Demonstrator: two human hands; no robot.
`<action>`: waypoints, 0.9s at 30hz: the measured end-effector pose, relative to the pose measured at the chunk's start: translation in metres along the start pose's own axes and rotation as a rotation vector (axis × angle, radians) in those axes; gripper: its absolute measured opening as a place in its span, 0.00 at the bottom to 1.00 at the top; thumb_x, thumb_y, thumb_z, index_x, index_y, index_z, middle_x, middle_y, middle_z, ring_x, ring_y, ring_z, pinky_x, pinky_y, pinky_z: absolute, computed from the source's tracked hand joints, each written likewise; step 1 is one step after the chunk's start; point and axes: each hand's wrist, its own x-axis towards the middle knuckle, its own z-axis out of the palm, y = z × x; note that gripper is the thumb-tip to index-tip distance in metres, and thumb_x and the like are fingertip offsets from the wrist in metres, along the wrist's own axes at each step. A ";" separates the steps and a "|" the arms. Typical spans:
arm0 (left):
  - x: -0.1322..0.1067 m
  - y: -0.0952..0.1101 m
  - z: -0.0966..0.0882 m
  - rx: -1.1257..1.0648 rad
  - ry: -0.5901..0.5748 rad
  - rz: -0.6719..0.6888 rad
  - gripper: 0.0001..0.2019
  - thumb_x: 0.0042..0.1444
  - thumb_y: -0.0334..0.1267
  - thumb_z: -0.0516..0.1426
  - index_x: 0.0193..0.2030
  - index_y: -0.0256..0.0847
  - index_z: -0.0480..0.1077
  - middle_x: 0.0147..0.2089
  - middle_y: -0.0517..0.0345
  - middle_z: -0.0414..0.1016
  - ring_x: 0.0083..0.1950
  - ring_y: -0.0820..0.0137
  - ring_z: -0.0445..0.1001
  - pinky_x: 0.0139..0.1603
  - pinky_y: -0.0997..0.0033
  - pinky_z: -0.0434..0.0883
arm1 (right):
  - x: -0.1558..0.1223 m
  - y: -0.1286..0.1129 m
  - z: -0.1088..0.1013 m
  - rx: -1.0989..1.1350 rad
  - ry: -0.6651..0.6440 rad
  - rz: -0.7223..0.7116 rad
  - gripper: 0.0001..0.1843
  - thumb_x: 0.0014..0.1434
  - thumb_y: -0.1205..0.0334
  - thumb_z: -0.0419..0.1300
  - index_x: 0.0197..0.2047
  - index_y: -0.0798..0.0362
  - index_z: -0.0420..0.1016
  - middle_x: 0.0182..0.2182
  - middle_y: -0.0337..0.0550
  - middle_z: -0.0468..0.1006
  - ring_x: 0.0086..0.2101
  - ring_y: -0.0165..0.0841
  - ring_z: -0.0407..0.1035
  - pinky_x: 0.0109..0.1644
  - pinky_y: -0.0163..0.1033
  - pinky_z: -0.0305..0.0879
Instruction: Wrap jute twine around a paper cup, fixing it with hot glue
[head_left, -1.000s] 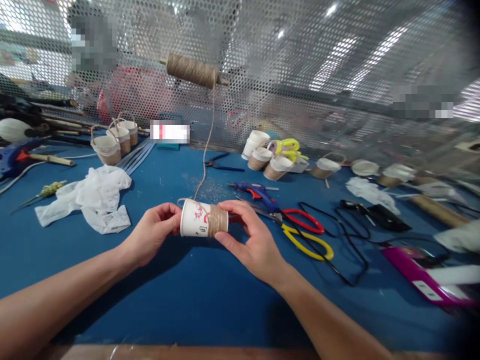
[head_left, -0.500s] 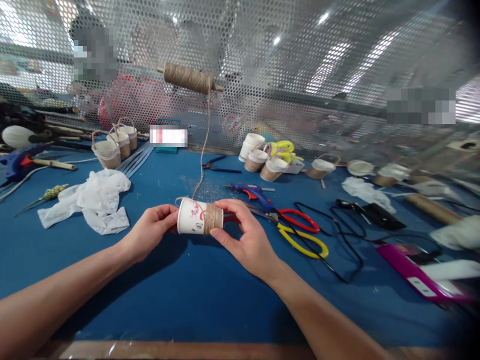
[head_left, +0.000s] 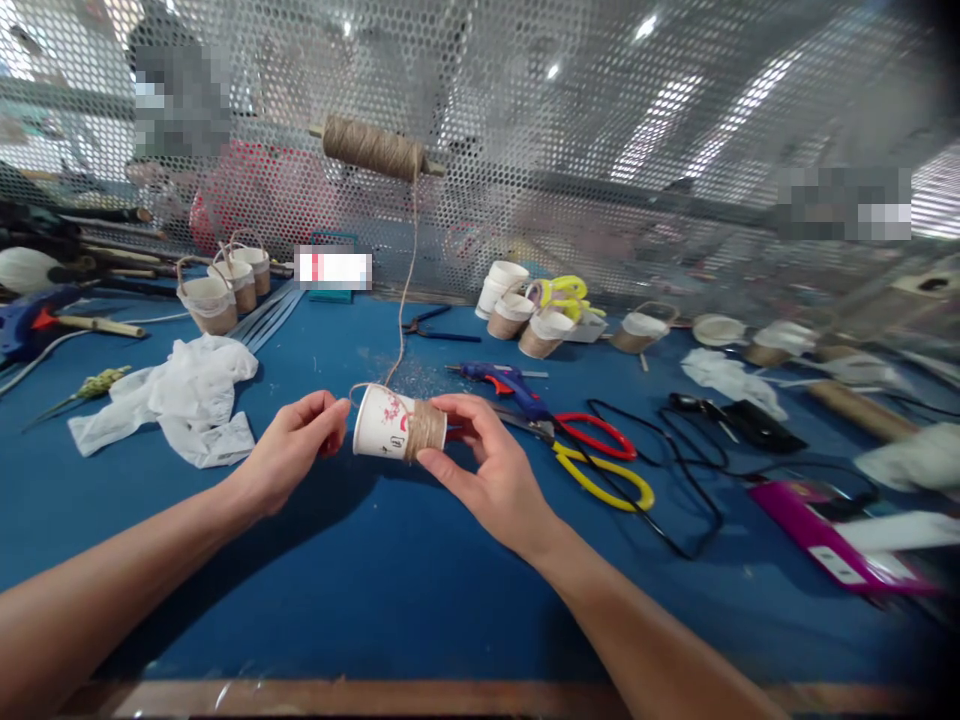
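A white paper cup (head_left: 377, 425) with pink blossom print lies on its side above the blue table. Jute twine (head_left: 428, 428) is wound in tight rows round its base end. My right hand (head_left: 484, 455) grips the wound end between thumb and fingers. Just left of the rim, my left hand (head_left: 304, 440) is closed in a pinch, apart from the cup, on a strand of twine that curls over the rim. Another length of twine rises from the cup to a spool (head_left: 371, 148) on a stick before the mesh.
Scissors (head_left: 604, 475) and a glue gun (head_left: 506, 385) lie right of the cup. Black cord (head_left: 686, 510) runs to a magenta power strip (head_left: 832, 535). White cloth (head_left: 180, 400) lies left. Twine-wrapped cups (head_left: 210, 305) stand behind it; more cups (head_left: 546, 332) stand at the back.
My left hand has come off the cup's rim and moved slightly left, its fingers now pinched together. My right hand keeps its grip on the cup. The view has shifted slightly.
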 end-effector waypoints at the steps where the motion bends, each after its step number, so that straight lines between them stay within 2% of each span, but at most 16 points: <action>1: 0.001 -0.001 -0.001 0.040 -0.002 0.009 0.21 0.52 0.47 0.53 0.13 0.40 0.59 0.15 0.64 0.57 0.20 0.75 0.55 0.23 0.74 0.52 | 0.000 0.000 0.000 0.002 0.000 0.004 0.18 0.51 0.59 0.60 0.45 0.50 0.62 0.43 0.46 0.67 0.40 0.34 0.67 0.44 0.44 0.69; 4: 0.001 -0.001 -0.002 0.144 0.011 0.062 0.24 0.54 0.49 0.50 0.11 0.40 0.61 0.15 0.62 0.59 0.21 0.73 0.56 0.24 0.73 0.54 | -0.002 -0.001 0.001 0.012 -0.002 0.012 0.18 0.52 0.58 0.60 0.45 0.49 0.62 0.43 0.46 0.67 0.41 0.35 0.67 0.44 0.45 0.69; 6: -0.001 0.000 -0.001 0.119 0.029 0.129 0.20 0.53 0.48 0.51 0.16 0.40 0.67 0.18 0.61 0.63 0.23 0.73 0.60 0.27 0.75 0.57 | -0.003 -0.002 0.002 0.014 0.000 0.013 0.18 0.52 0.58 0.60 0.45 0.49 0.61 0.43 0.46 0.67 0.40 0.35 0.67 0.44 0.45 0.69; 8: -0.005 0.001 0.001 0.036 -0.056 0.156 0.13 0.51 0.45 0.54 0.24 0.39 0.70 0.23 0.61 0.68 0.27 0.72 0.63 0.29 0.76 0.60 | -0.004 -0.003 0.003 -0.007 -0.003 -0.006 0.18 0.52 0.59 0.60 0.45 0.49 0.61 0.42 0.46 0.67 0.40 0.35 0.67 0.44 0.45 0.69; 10: -0.009 0.001 0.004 -0.089 -0.181 0.118 0.10 0.51 0.43 0.56 0.34 0.39 0.71 0.30 0.59 0.72 0.31 0.72 0.67 0.33 0.77 0.63 | -0.005 -0.003 0.005 -0.037 -0.017 -0.036 0.18 0.51 0.59 0.61 0.45 0.49 0.62 0.43 0.46 0.66 0.41 0.35 0.67 0.45 0.45 0.68; 13: -0.012 0.000 0.009 -0.149 -0.260 0.042 0.14 0.44 0.35 0.62 0.40 0.39 0.69 0.35 0.58 0.72 0.34 0.72 0.69 0.36 0.77 0.65 | -0.006 -0.001 0.007 -0.062 -0.040 -0.064 0.19 0.50 0.59 0.62 0.45 0.49 0.61 0.43 0.46 0.66 0.43 0.37 0.65 0.47 0.46 0.67; 17: -0.012 -0.002 0.012 -0.124 -0.280 0.027 0.21 0.40 0.30 0.63 0.43 0.39 0.66 0.37 0.58 0.72 0.35 0.72 0.69 0.38 0.76 0.66 | -0.006 0.000 0.008 -0.061 -0.060 -0.051 0.19 0.51 0.58 0.61 0.45 0.50 0.61 0.42 0.46 0.66 0.43 0.37 0.66 0.47 0.46 0.67; 20: -0.012 -0.002 0.013 -0.096 -0.276 0.036 0.19 0.42 0.31 0.62 0.43 0.38 0.65 0.36 0.58 0.71 0.35 0.72 0.69 0.37 0.76 0.66 | -0.004 -0.002 0.006 -0.072 -0.090 -0.069 0.18 0.53 0.58 0.59 0.46 0.51 0.62 0.44 0.47 0.67 0.44 0.36 0.65 0.48 0.45 0.66; 23: -0.013 -0.003 0.014 -0.057 -0.284 0.039 0.18 0.44 0.32 0.61 0.43 0.37 0.63 0.37 0.58 0.70 0.35 0.72 0.68 0.37 0.75 0.66 | -0.001 -0.009 0.002 -0.115 -0.094 -0.128 0.14 0.57 0.61 0.55 0.48 0.51 0.64 0.48 0.48 0.65 0.50 0.36 0.60 0.53 0.47 0.60; 27: -0.014 -0.004 0.013 0.068 -0.302 0.074 0.19 0.45 0.35 0.60 0.44 0.36 0.61 0.35 0.58 0.67 0.34 0.71 0.66 0.36 0.73 0.65 | 0.008 -0.024 -0.005 -0.128 -0.169 -0.128 0.10 0.60 0.63 0.50 0.43 0.52 0.69 0.48 0.48 0.67 0.51 0.35 0.60 0.55 0.47 0.57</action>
